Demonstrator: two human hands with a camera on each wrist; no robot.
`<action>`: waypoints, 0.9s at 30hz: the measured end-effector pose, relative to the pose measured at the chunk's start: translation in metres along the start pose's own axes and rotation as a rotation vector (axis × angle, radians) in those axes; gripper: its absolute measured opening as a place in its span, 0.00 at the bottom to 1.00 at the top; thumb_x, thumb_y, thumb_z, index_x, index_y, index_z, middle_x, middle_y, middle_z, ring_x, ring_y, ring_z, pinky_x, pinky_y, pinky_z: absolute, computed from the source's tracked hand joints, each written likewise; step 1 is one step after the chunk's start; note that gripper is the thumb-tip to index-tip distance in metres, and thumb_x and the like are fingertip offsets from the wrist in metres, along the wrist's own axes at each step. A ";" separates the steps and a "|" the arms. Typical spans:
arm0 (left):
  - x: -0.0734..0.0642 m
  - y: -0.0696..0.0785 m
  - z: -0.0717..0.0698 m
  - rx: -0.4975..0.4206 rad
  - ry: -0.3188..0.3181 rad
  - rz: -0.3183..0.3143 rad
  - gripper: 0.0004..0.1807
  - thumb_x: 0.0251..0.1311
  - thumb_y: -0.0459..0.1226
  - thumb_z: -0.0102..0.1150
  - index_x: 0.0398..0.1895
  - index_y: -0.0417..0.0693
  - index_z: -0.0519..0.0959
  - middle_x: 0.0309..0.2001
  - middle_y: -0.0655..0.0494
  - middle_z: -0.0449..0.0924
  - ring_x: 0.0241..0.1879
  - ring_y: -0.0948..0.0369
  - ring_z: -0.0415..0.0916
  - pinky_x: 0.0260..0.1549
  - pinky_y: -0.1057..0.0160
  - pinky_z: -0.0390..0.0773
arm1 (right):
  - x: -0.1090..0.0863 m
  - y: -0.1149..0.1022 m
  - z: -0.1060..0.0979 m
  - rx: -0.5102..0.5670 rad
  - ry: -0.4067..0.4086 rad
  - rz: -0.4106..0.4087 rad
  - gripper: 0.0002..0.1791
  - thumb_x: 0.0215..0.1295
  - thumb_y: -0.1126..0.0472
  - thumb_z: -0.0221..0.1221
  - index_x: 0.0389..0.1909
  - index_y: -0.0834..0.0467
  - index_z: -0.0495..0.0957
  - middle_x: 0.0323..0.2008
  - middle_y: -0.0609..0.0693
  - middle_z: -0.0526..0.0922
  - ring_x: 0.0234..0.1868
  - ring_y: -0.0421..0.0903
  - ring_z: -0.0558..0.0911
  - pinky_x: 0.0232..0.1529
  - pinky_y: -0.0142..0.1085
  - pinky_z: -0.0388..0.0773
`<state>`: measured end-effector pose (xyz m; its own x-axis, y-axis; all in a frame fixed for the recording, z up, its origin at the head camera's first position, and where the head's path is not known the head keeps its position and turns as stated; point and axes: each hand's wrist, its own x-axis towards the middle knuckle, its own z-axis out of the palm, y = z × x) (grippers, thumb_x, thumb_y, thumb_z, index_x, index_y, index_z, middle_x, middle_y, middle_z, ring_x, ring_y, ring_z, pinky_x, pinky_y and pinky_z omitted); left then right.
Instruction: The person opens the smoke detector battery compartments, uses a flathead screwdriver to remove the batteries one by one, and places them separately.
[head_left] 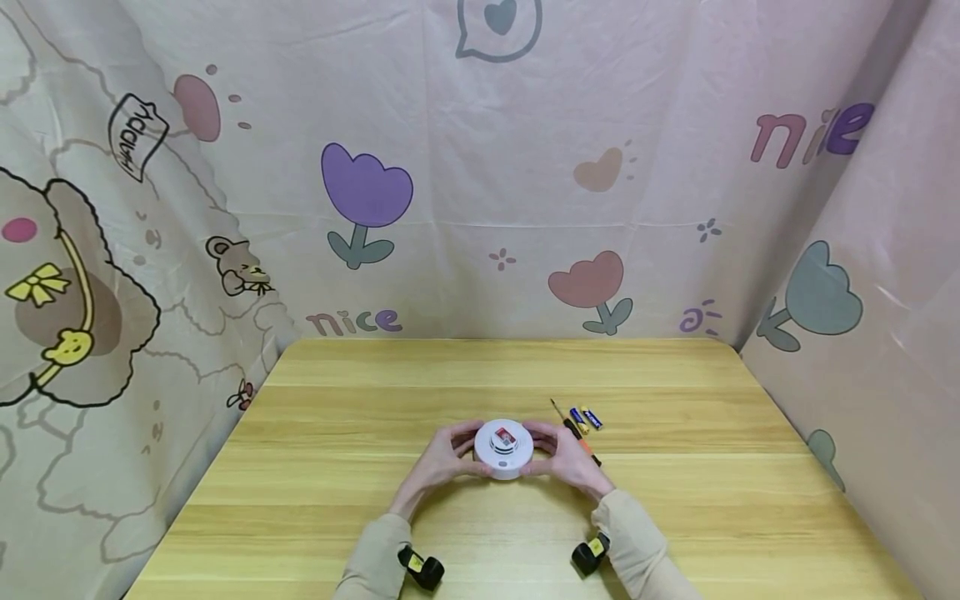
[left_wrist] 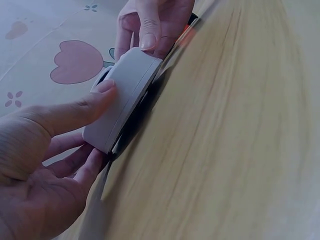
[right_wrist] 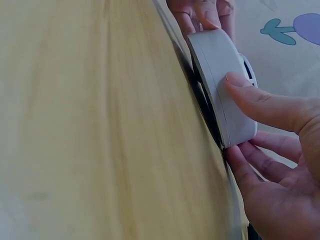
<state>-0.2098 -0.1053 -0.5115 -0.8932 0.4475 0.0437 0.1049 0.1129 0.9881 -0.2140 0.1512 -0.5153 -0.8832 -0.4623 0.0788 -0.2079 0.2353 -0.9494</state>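
A round white smoke detector (head_left: pixel 503 459) with a red label on top is held between both hands, low over the table. My left hand (head_left: pixel 442 457) grips its left side; in the left wrist view the thumb (left_wrist: pixel 92 106) presses the side wall and the fingers curl toward the lower edge. On the opposite side, my right hand (head_left: pixel 567 457) grips it in the same way, its thumb (right_wrist: pixel 260 102) against the wall in the right wrist view. A dark shadow lies under the detector (right_wrist: pixel 218 80). Its underside is hidden.
Beyond the right hand lie a screwdriver (head_left: pixel 572 427) with a black and orange handle and two blue-and-yellow batteries (head_left: pixel 592 417). The wooden table (head_left: pixel 360 400) ends at a printed curtain (head_left: pixel 480 167) at the back and sides.
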 end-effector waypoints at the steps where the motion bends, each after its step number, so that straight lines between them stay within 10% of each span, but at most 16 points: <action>1: 0.000 0.000 0.000 0.004 -0.001 0.000 0.48 0.45 0.26 0.76 0.71 0.25 0.61 0.72 0.27 0.62 0.73 0.35 0.60 0.73 0.47 0.63 | 0.000 0.000 0.000 -0.004 -0.001 -0.004 0.45 0.47 0.71 0.74 0.67 0.75 0.65 0.65 0.72 0.73 0.62 0.66 0.77 0.65 0.32 0.77; 11: 0.000 -0.002 0.000 0.070 -0.002 0.005 0.50 0.44 0.25 0.76 0.71 0.24 0.60 0.72 0.26 0.61 0.73 0.34 0.60 0.73 0.46 0.63 | 0.000 0.003 0.000 0.009 -0.014 -0.040 0.44 0.48 0.71 0.74 0.67 0.74 0.66 0.64 0.72 0.73 0.61 0.65 0.77 0.62 0.23 0.75; 18: -0.003 -0.001 -0.002 0.075 -0.028 0.010 0.50 0.46 0.26 0.76 0.72 0.24 0.57 0.72 0.26 0.60 0.73 0.33 0.58 0.74 0.42 0.60 | -0.003 0.000 0.000 0.015 -0.011 -0.047 0.43 0.52 0.70 0.73 0.68 0.75 0.64 0.63 0.73 0.73 0.63 0.67 0.76 0.68 0.37 0.76; 27: -0.009 0.004 -0.014 0.130 0.057 -0.016 0.42 0.55 0.32 0.72 0.71 0.28 0.62 0.68 0.29 0.68 0.70 0.36 0.66 0.74 0.41 0.62 | -0.014 -0.006 -0.010 -0.018 0.185 -0.103 0.31 0.62 0.67 0.67 0.64 0.74 0.69 0.59 0.73 0.75 0.58 0.64 0.79 0.66 0.48 0.77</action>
<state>-0.2073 -0.1209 -0.5061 -0.9181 0.3943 0.0402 0.1431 0.2351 0.9614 -0.2044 0.1656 -0.5079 -0.9187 -0.3205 0.2309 -0.3070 0.2112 -0.9280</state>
